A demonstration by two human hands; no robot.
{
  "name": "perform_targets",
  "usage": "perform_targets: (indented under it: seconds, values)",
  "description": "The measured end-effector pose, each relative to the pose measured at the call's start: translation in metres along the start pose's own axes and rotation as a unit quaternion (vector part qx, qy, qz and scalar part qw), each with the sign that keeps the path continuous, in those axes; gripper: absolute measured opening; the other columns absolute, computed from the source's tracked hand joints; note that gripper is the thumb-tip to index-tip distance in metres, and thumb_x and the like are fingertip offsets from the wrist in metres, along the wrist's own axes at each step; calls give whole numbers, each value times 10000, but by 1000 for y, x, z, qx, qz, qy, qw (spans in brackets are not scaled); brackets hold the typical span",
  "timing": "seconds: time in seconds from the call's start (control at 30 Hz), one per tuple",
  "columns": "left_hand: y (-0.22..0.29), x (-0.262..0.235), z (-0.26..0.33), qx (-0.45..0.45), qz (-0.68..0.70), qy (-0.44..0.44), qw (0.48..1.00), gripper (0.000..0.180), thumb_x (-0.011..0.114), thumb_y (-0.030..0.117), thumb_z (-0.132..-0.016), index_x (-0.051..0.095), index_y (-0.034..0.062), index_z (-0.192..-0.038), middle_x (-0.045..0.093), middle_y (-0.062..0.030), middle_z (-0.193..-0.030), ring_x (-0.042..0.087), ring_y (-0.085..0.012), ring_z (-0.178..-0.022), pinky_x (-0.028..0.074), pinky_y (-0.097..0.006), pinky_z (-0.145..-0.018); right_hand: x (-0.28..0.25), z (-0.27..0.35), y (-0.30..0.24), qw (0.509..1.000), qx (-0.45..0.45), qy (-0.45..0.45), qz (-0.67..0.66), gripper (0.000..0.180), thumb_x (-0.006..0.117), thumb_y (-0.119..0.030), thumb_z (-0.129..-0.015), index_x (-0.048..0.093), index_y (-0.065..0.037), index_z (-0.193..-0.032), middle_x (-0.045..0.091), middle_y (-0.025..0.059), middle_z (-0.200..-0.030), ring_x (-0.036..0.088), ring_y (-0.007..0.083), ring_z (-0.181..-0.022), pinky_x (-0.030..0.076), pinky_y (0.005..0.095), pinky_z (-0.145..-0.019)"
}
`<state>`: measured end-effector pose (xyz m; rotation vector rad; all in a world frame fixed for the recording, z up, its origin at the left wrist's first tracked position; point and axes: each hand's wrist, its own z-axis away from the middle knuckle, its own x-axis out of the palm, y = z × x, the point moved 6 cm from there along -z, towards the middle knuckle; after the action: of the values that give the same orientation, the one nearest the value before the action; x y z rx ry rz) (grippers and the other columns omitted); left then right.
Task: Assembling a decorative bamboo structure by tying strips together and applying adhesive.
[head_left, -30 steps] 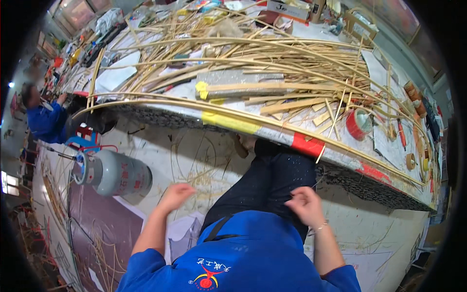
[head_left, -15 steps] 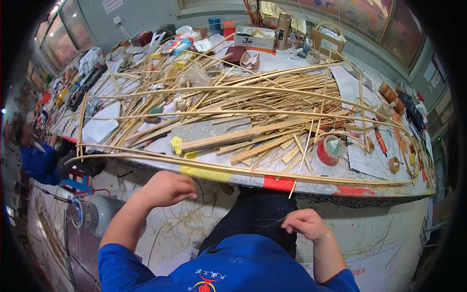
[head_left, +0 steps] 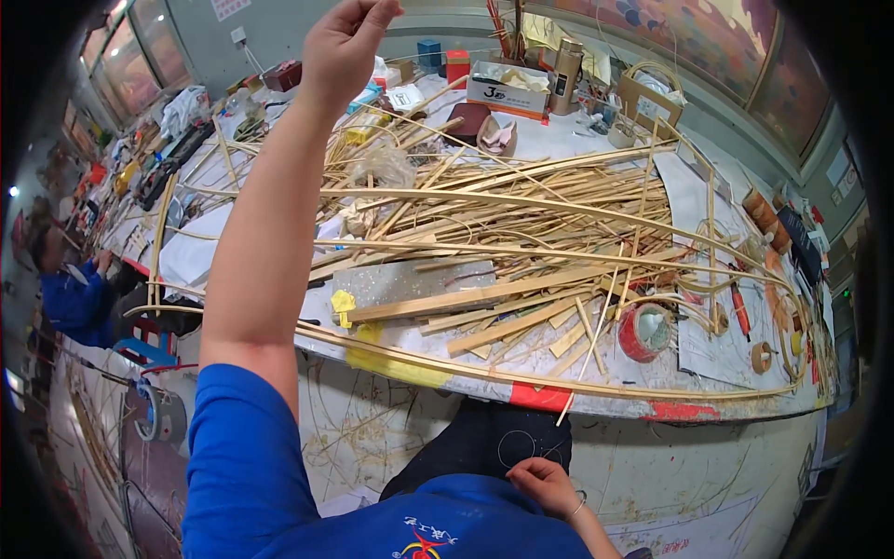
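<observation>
My left hand is raised high at the top of the view, fingers closed in a pinch. What it holds, if anything, is too small to make out. Low over my lap, my right hand is closed, its fingertips pinching a thin pale thread or wire that curls in a loop above my dark trousers. On the table in front lies a large frame of bent bamboo strips, its near side running along the table's front edge. My left forearm crosses over the frame and hides part of it.
Loose bamboo strips cover much of the table. A grey slab, a red tape roll and a red-handled tool lie among them. At the back stand a box and a flask. Another person sits far left.
My left hand has swung up and away from near the table's front edge to high above the table. My right hand has moved down and slightly left, closer to my body.
</observation>
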<state>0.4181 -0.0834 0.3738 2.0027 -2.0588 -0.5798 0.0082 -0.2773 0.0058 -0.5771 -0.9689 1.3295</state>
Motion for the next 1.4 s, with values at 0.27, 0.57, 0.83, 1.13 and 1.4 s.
perform_targets:
  seconds: [0.27, 0.57, 0.83, 1.13, 1.4]
  values:
    - [-136, -46, 106, -268, -514, -235, 780, 644, 617, 381, -775, 385, 95, -1304, 291, -226, -1350, 297, -373, -1225, 262, -459, -1003, 0, -10, -6, 999, 36, -1, -37, 120, 575, -135, -866, 609, -30, -913, 579, -8, -775, 498, 53, -687, 422, 194, -627]
    - [83, 34, 320, -390, 183, -337, 837, 422, 440, 397, -912, 522, 63, -1157, 542, -88, -1142, 468, -191, -1111, 328, -338, -977, 68, -25, -44, 979, -61, -196, -8, 97, 577, -130, -862, 531, -47, -881, 534, 2, -749, 511, 68, -672, 427, 207, -603]
    - [170, 5, 464, -596, 342, -61, 723, 277, 446, 301, -922, 544, 69, -808, 487, 21, -675, 404, -63, -575, 322, -204, -524, 77, -1, -131, 931, -328, -52, -154, 74, 499, -106, -889, 492, -44, -850, 519, 69, -743, 476, 115, -595, 389, 207, -526]
    - [182, -101, 414, -447, 275, 85, 847, 372, 374, 297, -945, 481, 60, -680, 421, -47, -726, 381, -138, -644, 314, -257, -596, 85, -15, -71, 863, -345, 61, 364, 154, 683, -44, -716, 639, -11, -859, 613, 68, -823, 570, 134, -653, 458, 240, -594]
    - [203, -113, 391, -427, 478, 173, 748, 383, 379, 344, -945, 475, 62, -704, 344, -3, -649, 307, -110, -577, 274, -229, -519, 65, -30, -43, 815, -330, 97, 466, 66, 668, -81, -706, 644, -36, -748, 605, 72, -802, 587, 215, -730, 470, 293, -656]
